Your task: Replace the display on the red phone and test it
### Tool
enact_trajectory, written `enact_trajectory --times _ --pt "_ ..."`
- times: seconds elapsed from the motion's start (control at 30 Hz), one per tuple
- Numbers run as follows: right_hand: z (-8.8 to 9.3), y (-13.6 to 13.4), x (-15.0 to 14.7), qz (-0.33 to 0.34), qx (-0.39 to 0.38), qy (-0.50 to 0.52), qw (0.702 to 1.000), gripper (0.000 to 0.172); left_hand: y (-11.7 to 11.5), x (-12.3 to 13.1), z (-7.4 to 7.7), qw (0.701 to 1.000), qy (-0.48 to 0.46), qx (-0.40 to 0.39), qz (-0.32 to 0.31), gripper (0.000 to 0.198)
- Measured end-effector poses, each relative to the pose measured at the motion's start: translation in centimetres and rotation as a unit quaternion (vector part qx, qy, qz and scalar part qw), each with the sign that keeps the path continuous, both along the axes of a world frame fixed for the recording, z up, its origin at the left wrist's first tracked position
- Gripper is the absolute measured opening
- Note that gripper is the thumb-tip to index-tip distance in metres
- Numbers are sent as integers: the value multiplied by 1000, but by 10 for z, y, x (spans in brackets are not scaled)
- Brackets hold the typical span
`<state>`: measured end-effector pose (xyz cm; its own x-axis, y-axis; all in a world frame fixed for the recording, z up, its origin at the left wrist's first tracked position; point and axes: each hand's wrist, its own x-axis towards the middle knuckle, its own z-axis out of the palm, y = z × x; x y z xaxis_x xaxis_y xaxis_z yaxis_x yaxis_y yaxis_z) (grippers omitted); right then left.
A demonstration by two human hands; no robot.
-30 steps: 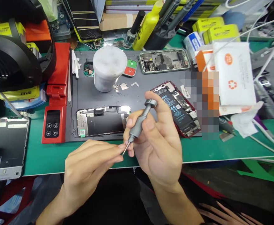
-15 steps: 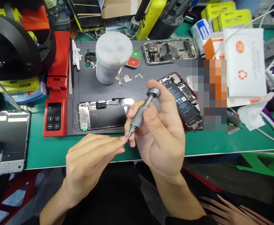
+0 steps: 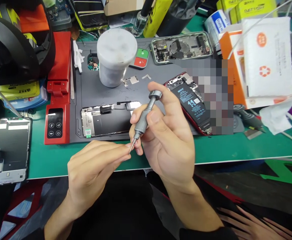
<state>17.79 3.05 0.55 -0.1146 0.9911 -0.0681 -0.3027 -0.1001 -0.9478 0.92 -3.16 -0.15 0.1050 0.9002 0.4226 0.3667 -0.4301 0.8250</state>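
Observation:
A grey precision screwdriver [image 3: 143,122] slants down to the left in my right hand [image 3: 172,146]. My index finger lies by its round cap, and the thumb and other fingers close round the knurled barrel. My left hand [image 3: 92,163] is closed in a pinch at the screwdriver's tip. Whatever those fingertips hold, if anything, is too small to make out. Just beyond my hands, a detached phone screen [image 3: 111,121] lies back up on the grey mat [image 3: 86,93], its right end partly hidden by my right fingers. To the right, an opened red phone [image 3: 189,101] shows its battery.
A white tub [image 3: 117,60] and a silver phone frame [image 3: 182,48] stand farther back. Left are a red device [image 3: 58,90] and another screen [image 3: 11,150]. White and orange boxes [image 3: 267,60] crowd the right. Another person's hand [image 3: 255,220] shows at lower right.
The view has shifted slightly, so the bench items sit a little differently in the picture. Both hands keep the same grip, with the screwdriver tip still at my left fingertips.

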Motion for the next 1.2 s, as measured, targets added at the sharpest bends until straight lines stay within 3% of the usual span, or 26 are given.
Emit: enact_trajectory --times 0.4,0.57,0.67,0.73,0.8,0.87,0.93,1.1,1.2 --pt "-1 2 0 12 9 12 1000 44 0 0 0 1000 5 24 4 38" --pt "-4 3 -2 27 16 69 997 42 -1 -3 -2 999 28 21 -7 43" --pt "-3 4 2 23 8 115 993 42 -1 -10 6 999 42 13 -17 41" --pt "-3 6 11 5 1 119 993 40 5 -18 18 994 98 34 -17 37" --pt "-3 9 24 -25 17 92 995 38 15 -26 31 972 219 83 -29 36" --pt "-5 12 38 -59 52 55 995 40 29 -31 41 928 359 94 -14 48" --pt "-7 14 50 -80 77 28 993 46 43 -32 44 891 440 109 -3 57" --pt "-13 12 60 -88 87 -6 992 54 64 -28 37 862 497 94 -15 82" --pt "-15 13 58 -89 79 -36 992 56 66 -30 38 850 522 69 -21 85"
